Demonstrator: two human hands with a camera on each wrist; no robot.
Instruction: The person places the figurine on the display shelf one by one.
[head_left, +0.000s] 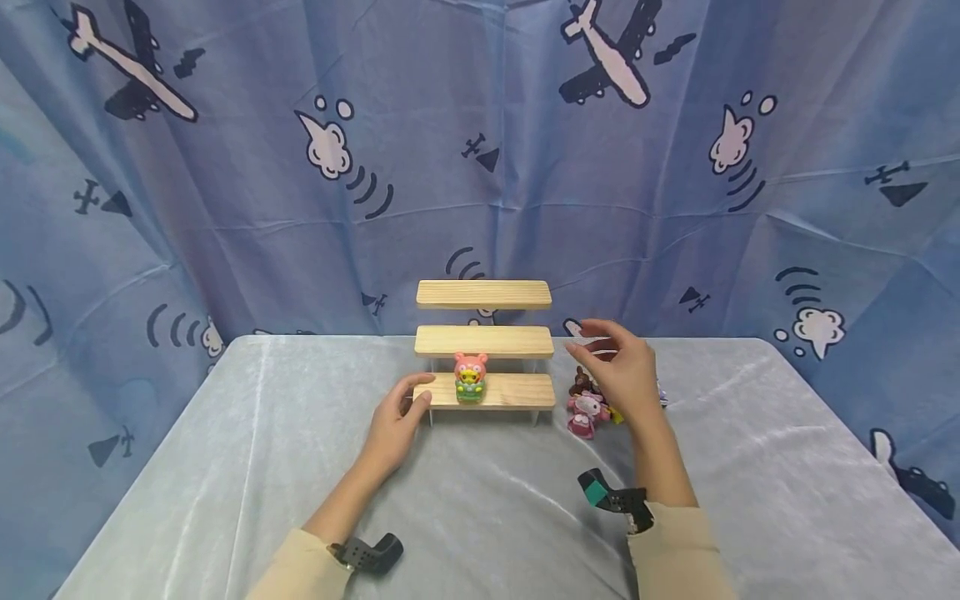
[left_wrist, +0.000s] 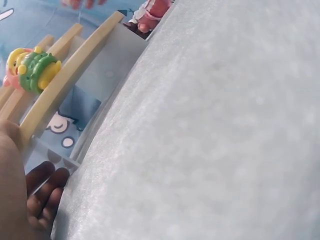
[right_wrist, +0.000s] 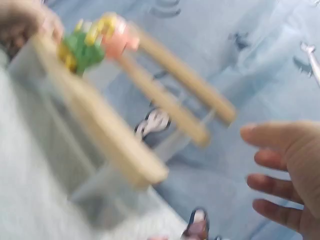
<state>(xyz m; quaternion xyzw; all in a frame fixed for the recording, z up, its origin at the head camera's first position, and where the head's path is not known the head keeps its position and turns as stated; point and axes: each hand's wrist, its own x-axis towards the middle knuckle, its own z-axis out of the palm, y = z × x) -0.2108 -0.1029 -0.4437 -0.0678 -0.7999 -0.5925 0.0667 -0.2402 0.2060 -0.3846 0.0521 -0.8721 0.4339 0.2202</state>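
Observation:
A three-tier display shelf [head_left: 517, 390] has pale wooden planks on clear supports. On its lowest plank, left of the middle, stands a small toy figure [head_left: 470, 379] in pink, yellow and green. My left hand [head_left: 392, 425] holds the left end of that plank; in the left wrist view its fingers [left_wrist: 42, 192] bend beside the clear support. My right hand [head_left: 621, 371] hovers right of the shelf with thumb and fingers apart and nothing between them. Below it lie a pink-dressed figure [head_left: 585, 414] and a brown figure [head_left: 581, 382], with others partly hidden by the hand.
Pale plush cloth covers the table [head_left: 300, 417]. A blue curtain [head_left: 480, 167] printed with planes and clouds hangs behind the shelf. Both wrists wear dark camera straps, including the right wrist's black mount [head_left: 617, 500].

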